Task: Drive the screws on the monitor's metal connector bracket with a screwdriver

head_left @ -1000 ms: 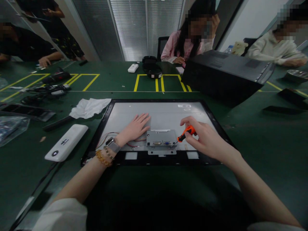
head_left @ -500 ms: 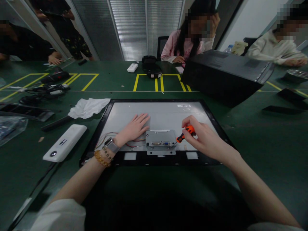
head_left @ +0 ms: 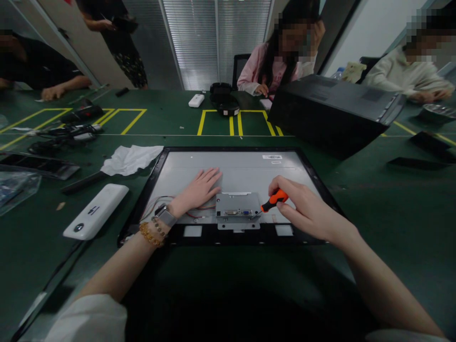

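Note:
A monitor panel (head_left: 245, 164) lies face down on the green table, its grey metal back showing inside a black frame. A small metal box with ports (head_left: 238, 205) sits near the panel's front edge, with thin red wires (head_left: 160, 203) running off to its left. My left hand (head_left: 197, 189) lies flat and open on the panel, just left of the box. My right hand (head_left: 304, 206) is closed on an orange-handled screwdriver (head_left: 273, 200), whose tip touches the box's right front corner.
A white oblong device (head_left: 96, 211) and a crumpled white cloth (head_left: 130, 159) lie left of the panel. A black computer case (head_left: 333, 111) stands at the back right. Cables and dark parts (head_left: 64, 133) sit far left. Other people sit around the table.
My right hand has shifted its grip slightly on the screwdriver, which stays at the box's corner. My left hand has not moved. A person in the far left background has walked right.

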Demonstrator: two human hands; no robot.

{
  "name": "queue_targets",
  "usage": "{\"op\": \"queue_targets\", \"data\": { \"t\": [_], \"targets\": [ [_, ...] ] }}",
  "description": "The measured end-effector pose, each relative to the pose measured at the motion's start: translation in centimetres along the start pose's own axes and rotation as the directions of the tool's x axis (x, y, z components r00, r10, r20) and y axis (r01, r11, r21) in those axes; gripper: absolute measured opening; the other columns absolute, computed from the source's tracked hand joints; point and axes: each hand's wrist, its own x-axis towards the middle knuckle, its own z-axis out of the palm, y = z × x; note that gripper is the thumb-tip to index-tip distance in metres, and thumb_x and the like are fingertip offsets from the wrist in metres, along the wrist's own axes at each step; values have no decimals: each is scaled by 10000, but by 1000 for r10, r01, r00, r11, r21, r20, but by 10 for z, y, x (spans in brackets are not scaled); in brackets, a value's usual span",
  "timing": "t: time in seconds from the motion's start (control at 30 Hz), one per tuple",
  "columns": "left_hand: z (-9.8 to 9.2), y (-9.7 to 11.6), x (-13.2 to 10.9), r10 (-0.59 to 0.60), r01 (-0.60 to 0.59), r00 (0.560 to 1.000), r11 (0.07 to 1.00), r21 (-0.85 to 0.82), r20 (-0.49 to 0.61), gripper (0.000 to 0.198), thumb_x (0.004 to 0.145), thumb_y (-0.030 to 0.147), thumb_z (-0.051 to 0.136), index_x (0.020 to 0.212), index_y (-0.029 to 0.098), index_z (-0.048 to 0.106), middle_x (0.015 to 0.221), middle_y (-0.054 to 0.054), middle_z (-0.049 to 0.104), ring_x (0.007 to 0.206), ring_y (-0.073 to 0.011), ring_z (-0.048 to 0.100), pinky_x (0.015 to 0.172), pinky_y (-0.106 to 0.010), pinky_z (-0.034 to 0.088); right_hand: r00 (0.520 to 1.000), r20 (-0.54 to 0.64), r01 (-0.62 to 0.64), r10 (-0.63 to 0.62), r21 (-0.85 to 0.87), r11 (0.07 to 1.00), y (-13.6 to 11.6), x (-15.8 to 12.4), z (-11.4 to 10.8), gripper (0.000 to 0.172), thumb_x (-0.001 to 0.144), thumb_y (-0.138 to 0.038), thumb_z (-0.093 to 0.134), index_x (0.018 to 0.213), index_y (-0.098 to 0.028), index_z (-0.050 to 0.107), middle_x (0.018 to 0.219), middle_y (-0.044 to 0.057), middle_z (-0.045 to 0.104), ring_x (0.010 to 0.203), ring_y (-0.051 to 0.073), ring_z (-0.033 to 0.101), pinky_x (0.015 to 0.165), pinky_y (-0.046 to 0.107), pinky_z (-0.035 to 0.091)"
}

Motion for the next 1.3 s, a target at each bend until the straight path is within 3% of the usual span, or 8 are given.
{"op": "queue_targets", "data": {
  "t": [0.2,0.4,0.57,0.83,1.0,1.3],
  "targets": [
    [-3,2,0,-3,3,1000,1000,7,8,578,1045,501,230,1507,159,296,1587,-112,240,1465,-270,191,1179,-471,152,1000,-24,12,-14,-77,997,0,2,2,50,883,-207,439,900,-193,484,804,30,570,712,180,541,648,310,415],
    [-1,1,-1,0,0,1000,1000,3,-5,576,1046,501,222,1509,165,297,1586,-111,245,1465,-265,195,1180,-467,154,998,-52,23,-37,-249,968,1,3,8,199,976,-319,426,990,-173,561,751,44,657,625,180,609,612,304,416],
    [-2,1,-1,6,-6,1000,1000,-5,-1,572,1045,496,230,1513,173,284,1587,-111,240,1466,-266,193,1178,-474,162,997,-51,48,-61,-222,974,2,0,8,222,973,-373,457,963,-188,579,677,15,652,559,159,603,572,284,396],
    [-3,2,0,-6,6,1000,1000,7,11,558,1047,484,252,1505,169,296,1588,-110,239,1464,-271,195,1180,-474,151,996,-23,76,-81,-162,984,0,4,2,67,830,-191,456,894,-191,475,830,50,579,720,189,555,645,321,412],
    [-1,1,-1,-3,3,1000,1000,-2,3,562,1045,493,253,1506,173,293,1588,-105,241,1465,-264,192,1180,-468,150,998,-20,55,-59,-157,986,0,3,4,40,853,-210,465,889,-201,479,792,37,602,692,178,576,632,304,417],
    [-3,2,-1,-14,14,1000,1000,-15,11,571,1041,502,241,1506,176,300,1586,-112,244,1466,-267,194,1179,-469,151,998,-58,13,-31,-290,957,5,0,7,215,952,-373,473,934,-186,579,596,0,635,478,146,557,517,268,355]
  ]
}}
